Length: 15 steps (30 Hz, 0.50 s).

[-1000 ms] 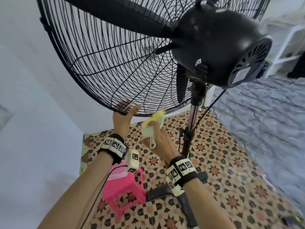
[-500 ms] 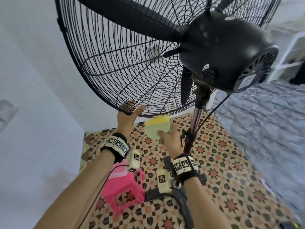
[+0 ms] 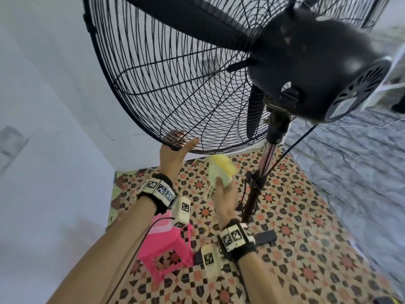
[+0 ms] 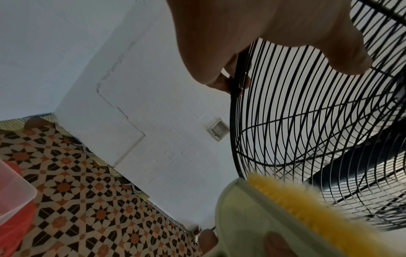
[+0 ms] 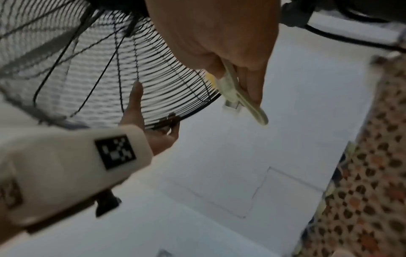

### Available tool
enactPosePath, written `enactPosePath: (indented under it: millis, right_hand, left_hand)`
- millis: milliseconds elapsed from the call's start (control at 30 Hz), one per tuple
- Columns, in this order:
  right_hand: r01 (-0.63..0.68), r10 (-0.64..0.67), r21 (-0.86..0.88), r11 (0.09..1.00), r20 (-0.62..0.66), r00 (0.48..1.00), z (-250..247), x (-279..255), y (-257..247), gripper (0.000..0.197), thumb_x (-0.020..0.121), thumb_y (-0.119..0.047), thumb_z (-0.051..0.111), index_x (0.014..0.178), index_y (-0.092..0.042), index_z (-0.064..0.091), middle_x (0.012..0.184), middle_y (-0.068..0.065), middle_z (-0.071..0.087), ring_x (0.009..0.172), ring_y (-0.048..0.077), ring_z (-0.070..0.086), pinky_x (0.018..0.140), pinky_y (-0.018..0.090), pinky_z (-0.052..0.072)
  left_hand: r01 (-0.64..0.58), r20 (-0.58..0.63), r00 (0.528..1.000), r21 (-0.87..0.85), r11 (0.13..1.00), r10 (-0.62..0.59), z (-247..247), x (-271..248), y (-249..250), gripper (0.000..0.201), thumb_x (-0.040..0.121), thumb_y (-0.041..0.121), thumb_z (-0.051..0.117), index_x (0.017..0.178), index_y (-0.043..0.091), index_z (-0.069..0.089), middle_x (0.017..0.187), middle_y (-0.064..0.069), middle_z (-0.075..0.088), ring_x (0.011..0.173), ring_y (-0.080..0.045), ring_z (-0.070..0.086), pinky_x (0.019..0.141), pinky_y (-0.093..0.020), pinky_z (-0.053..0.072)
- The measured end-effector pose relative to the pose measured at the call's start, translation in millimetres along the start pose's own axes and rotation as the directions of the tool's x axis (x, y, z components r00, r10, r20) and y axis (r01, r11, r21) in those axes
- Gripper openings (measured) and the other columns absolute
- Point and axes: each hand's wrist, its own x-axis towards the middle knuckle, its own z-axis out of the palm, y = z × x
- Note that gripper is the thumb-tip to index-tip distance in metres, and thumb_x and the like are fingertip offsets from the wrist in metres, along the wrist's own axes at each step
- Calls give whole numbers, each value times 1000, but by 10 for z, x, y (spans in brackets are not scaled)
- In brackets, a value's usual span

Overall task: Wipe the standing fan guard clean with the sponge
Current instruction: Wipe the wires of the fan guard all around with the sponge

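Note:
The black wire fan guard (image 3: 175, 84) fills the top of the head view, with the motor housing (image 3: 317, 69) to its right. My left hand (image 3: 173, 152) grips the guard's lower rim (image 4: 236, 83), fingers hooked round the far side and thumb on the near side. My right hand (image 3: 225, 191) holds the sponge (image 3: 221, 168), a yellow pad on a pale green plastic back with a handle (image 5: 246, 99). The sponge (image 4: 292, 205) sits just under the guard's bottom edge; contact with the wires cannot be told.
The fan pole (image 3: 260, 178) and its cable stand just right of my right hand. A pink plastic stool (image 3: 166, 249) stands on the patterned floor (image 3: 306, 238) below my arms. A white wall (image 3: 43, 106) lies to the left, behind the guard.
My right hand turned palm-up and dropped slightly, with the sponge's yellow side now facing up and right. My left hand kept its grip on the rim. The camera view shifted left.

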Motion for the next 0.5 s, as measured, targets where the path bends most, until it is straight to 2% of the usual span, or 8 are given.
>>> enactPosePath:
  millis: [33, 67, 133, 167, 300, 400, 433, 500]
  right_hand:
    - [-6, 8, -33, 999, 34, 999, 43, 25, 26, 15, 104, -22, 55, 118, -18, 52, 100, -4, 64, 80, 4, 61, 65, 16, 55]
    - [-12, 17, -79, 997, 63, 998, 95, 79, 6, 19, 103, -23, 55, 118, -12, 54, 105, 1, 67, 82, 8, 64, 71, 22, 59]
    - [-49, 68, -170, 984, 110, 992, 170, 206, -116, 35, 101, -26, 57, 131, -7, 55, 113, 6, 67, 96, 21, 69, 84, 39, 61]
    - [-42, 61, -172, 984, 110, 992, 175, 237, -189, 34, 101, -25, 58, 131, -9, 55, 112, 5, 67, 99, 23, 69, 86, 41, 61]
    - [139, -136, -61, 988, 51, 989, 59, 13, -125, 18, 103, -19, 56, 121, -20, 57, 100, -6, 68, 78, 9, 66, 75, 35, 62]
    - [136, -136, 21, 991, -4, 991, 37, -171, -14, 11, 103, -25, 57, 100, -35, 53, 94, -9, 63, 77, 10, 64, 75, 39, 62]
    - [111, -111, 14, 994, -9, 994, 44, -140, -13, 8, 103, -26, 56, 101, -34, 54, 95, -10, 63, 83, 10, 64, 75, 36, 61]
    - [51, -53, -51, 997, -51, 997, 11, 13, -42, 9, 103, -23, 55, 112, -25, 55, 101, -9, 63, 96, 13, 67, 78, 25, 55]
  left_hand:
    - [-3, -9, 1000, -1, 1000, 3, -5, 4, -12, 93, 55, 70, 93, 124, 11, 71, 116, 2, 77, 114, -12, 70, 106, -39, 54]
    - [-4, -17, 1000, 0, 1000, 4, -13, 6, -24, 91, 56, 69, 93, 123, 11, 71, 115, 2, 78, 113, -13, 71, 105, -38, 55]
    - [-21, -14, 1000, 1, 1000, 21, -22, 6, -26, 82, 61, 64, 93, 120, 11, 72, 114, 1, 78, 112, -15, 71, 103, -37, 56]
    - [-31, -4, 1000, 0, 1000, 31, -24, 5, -14, 78, 63, 62, 93, 117, 11, 73, 112, 1, 78, 111, -16, 71, 100, -35, 56]
    - [-27, 15, 1000, -44, 999, 27, -2, -11, 61, 74, 62, 53, 94, 109, 0, 72, 101, -4, 78, 95, -19, 74, 78, -21, 57]
    - [-27, 17, 999, -40, 999, 28, 4, 22, 38, 72, 63, 53, 96, 109, 3, 73, 105, -7, 79, 103, -23, 74, 91, -33, 60]
    - [-3, 17, 1000, -50, 999, 4, 0, 30, 38, 71, 62, 53, 96, 109, 6, 73, 106, -5, 79, 106, -23, 74, 95, -36, 59]
    - [33, 3, 999, -89, 996, -33, 7, 30, 4, 73, 60, 55, 96, 114, 12, 73, 110, -1, 79, 110, -19, 72, 99, -35, 57]
